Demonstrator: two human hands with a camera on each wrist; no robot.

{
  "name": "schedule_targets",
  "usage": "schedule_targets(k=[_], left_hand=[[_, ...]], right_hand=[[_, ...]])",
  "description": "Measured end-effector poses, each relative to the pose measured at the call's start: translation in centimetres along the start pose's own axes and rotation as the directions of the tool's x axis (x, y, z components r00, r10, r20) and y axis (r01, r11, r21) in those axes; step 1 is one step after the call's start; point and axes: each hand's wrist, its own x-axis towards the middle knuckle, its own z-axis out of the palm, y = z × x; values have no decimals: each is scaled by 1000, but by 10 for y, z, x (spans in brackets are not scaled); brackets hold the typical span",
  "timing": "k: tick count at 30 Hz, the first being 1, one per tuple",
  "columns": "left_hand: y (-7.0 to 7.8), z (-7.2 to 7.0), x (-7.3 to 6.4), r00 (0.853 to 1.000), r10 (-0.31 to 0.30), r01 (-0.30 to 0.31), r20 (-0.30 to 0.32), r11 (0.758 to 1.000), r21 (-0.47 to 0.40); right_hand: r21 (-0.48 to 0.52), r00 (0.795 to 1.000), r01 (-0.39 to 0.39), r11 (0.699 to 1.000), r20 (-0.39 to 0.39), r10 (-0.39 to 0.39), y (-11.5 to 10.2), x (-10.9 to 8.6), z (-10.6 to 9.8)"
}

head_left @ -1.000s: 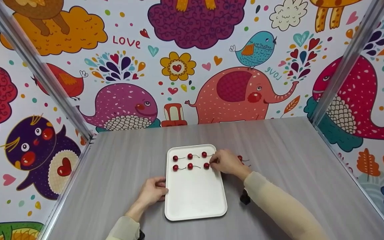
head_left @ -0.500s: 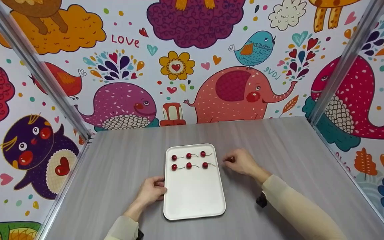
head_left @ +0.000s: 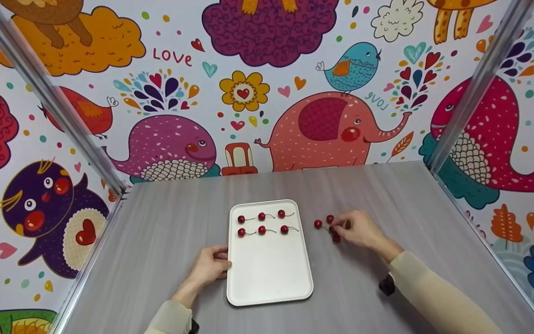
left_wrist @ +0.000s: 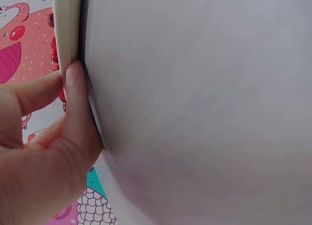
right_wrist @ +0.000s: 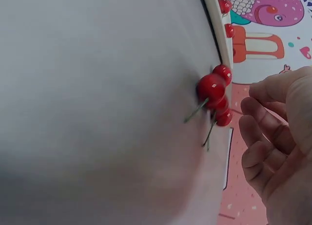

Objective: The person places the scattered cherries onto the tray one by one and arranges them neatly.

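Observation:
A white rectangular tray [head_left: 271, 273] lies on the table, with red stemmed cherries [head_left: 261, 230] in two rows of three at its far end. At its left edge, my left hand [head_left: 209, 265] holds the rim between thumb and fingers; the left wrist view shows the fingertips [left_wrist: 74, 76] against the tray's side. Right of the tray, several loose cherries [head_left: 318, 224] lie clustered, partly covered by my right hand [head_left: 362, 229]. In the right wrist view, this hand's bent fingers [right_wrist: 253, 108] are near the cherries [right_wrist: 212, 88], with no cherry visible between them.
The grey wood-grain table [head_left: 183, 208] extends around the tray. Behind it stands a wall panel [head_left: 304, 60] printed with cartoon animals. Metal posts [head_left: 471, 93] rise at the two back corners.
My right hand has let go of a cherry at the tray's second row and moved right to the loose cherries. My left hand has stayed at the tray's edge.

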Motion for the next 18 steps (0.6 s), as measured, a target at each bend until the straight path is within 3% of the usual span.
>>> schedule_targets(k=[4,11,18], left_hand=[[-1,0,1,1000,7,-7,11,1000,-2],[1,-1,1,1000,-3,3,5,1000,-12],[1,-1,0,1000,3,-3,5,1000,-5]], right_hand=[[-3,998,-63,998,8,63,8,-11,-2],[-63,990,-138,988,-46,135,14,-21,-4],[-148,989,-147,978,-55,141,21,-19,0]])
